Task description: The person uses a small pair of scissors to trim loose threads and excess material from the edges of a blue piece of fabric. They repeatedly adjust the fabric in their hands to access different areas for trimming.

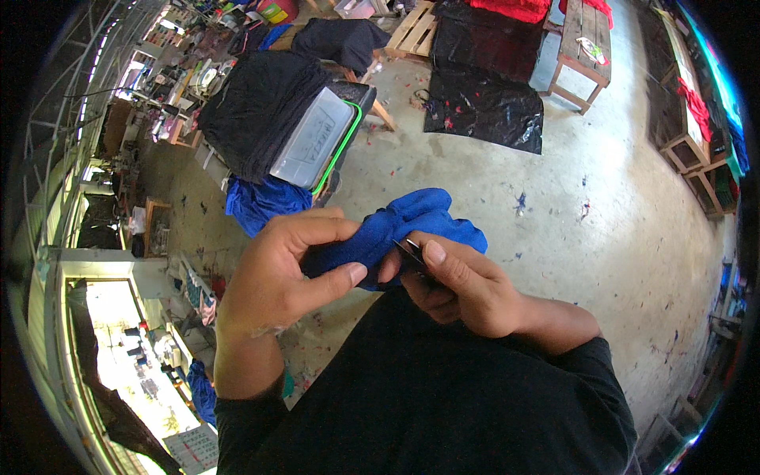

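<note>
A bunched piece of blue fabric [423, 207] is held up in front of my chest. My left hand [297, 265] grips its left side, the thumb and fingers pinching the cloth. On the right, my right hand [467, 289] closes round small dark thread snips [412, 252], whose pointed metal tips lie against the fabric. My right thumb presses on the snips' upper side. Palm and lower fingers hide most of the tool's body. Whether the blades touch a thread is too small to tell.
Ahead to the left, a stack of black fabric [257, 103] bears a clear plastic lid or box [313, 134] with a green edge. More blue cloth [265, 204] hangs below it. A black sheet [483, 111] covers part of the floor. A wooden table [584, 47] stands far right.
</note>
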Available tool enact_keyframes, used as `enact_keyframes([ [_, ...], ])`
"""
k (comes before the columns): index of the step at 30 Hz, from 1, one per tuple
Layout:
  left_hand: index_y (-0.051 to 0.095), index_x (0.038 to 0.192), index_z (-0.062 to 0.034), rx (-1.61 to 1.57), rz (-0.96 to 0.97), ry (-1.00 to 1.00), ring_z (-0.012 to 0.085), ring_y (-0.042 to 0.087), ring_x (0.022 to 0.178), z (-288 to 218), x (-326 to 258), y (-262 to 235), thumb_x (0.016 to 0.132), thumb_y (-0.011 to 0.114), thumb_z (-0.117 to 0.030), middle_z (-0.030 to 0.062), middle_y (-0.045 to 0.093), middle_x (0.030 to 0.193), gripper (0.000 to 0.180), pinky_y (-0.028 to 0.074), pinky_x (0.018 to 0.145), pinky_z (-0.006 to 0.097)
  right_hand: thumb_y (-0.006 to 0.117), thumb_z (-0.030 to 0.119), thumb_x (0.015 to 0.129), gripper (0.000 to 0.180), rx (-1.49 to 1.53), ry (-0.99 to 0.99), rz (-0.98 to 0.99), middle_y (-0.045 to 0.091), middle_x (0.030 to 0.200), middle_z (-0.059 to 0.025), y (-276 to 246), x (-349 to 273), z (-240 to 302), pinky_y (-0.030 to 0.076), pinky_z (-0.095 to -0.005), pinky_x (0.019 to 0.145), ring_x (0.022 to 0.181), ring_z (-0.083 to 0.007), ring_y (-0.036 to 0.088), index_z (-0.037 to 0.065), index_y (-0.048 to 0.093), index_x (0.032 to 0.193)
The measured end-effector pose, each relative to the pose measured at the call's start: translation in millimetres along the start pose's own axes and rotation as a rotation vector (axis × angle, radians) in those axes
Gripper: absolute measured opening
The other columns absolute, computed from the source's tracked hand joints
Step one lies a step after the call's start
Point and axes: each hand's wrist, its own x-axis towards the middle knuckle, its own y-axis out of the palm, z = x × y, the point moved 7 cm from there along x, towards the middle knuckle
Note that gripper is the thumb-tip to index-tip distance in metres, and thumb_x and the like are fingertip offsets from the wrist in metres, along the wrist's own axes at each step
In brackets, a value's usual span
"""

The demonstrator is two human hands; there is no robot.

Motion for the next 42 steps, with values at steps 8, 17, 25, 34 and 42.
enact_keyframes([
  [8, 0.067, 0.112, 0.0057, -0.055, 0.023, -0.046, 0.0129, 0.061, 0.091, 7.6, -4.1, -4.0, 0.076, 0.071, -0.002, 0.0095, 0.067, 0.101, 0.037, 0.046, 0.085, 0.027, 0.028, 0.051, 0.106, 0.058, -0.209, -0.134, -0.001, 0.034, 0.067, 0.0057, 0.3, -3.1, 12.4, 0.022, -0.0211, 0.048, 0.054, -0.0046, 0.028, 0.001, 0.054, 0.122],
  [17, 0.065, 0.115, 0.0078, -0.081, 0.041, -0.015, 0.0183, 0.060, 0.104, 3.1, -9.3, -3.6, 0.070, 0.070, 0.000, 0.0157, 0.065, 0.113, 0.046, 0.042, 0.096, 0.033, 0.029, 0.051, 0.106, 0.059, -0.168, -0.088, 0.022, 0.035, 0.067, 0.0055, 0.5, -5.5, 10.9, 0.023, -0.0205, 0.048, 0.055, -0.0042, 0.029, 0.001, 0.057, 0.121],
  [25, 0.064, 0.113, 0.0091, -0.064, 0.087, 0.030, 0.0171, 0.060, 0.093, 8.0, -10.2, -4.1, 0.071, 0.066, -0.003, 0.0132, 0.065, 0.103, 0.043, 0.044, 0.088, 0.031, 0.030, 0.054, 0.105, 0.062, -0.089, -0.003, -0.037, 0.035, 0.066, 0.0053, -0.4, -7.0, 8.8, 0.022, -0.0207, 0.048, 0.055, -0.0038, 0.029, 0.001, 0.058, 0.120],
  [34, 0.063, 0.121, 0.0073, -0.092, 0.122, 0.012, 0.0143, 0.064, 0.095, 7.3, -16.1, -1.8, 0.076, 0.067, 0.003, 0.0138, 0.068, 0.106, 0.046, 0.048, 0.088, 0.028, 0.029, 0.054, 0.105, 0.062, -0.148, -0.019, -0.004, 0.035, 0.067, 0.0056, 1.4, -7.0, 7.6, 0.022, -0.0206, 0.048, 0.055, -0.0039, 0.029, 0.001, 0.058, 0.121],
  [42, 0.063, 0.123, 0.0063, 0.012, 0.178, 0.029, 0.0128, 0.061, 0.085, 1.8, -15.2, 0.0, 0.073, 0.061, 0.005, 0.0127, 0.068, 0.094, 0.051, 0.047, 0.080, 0.026, 0.032, 0.053, 0.105, 0.060, -0.184, -0.001, -0.039, 0.035, 0.066, 0.0059, 1.9, -11.7, 14.4, 0.022, -0.0219, 0.049, 0.054, -0.0049, 0.029, 0.002, 0.061, 0.117],
])
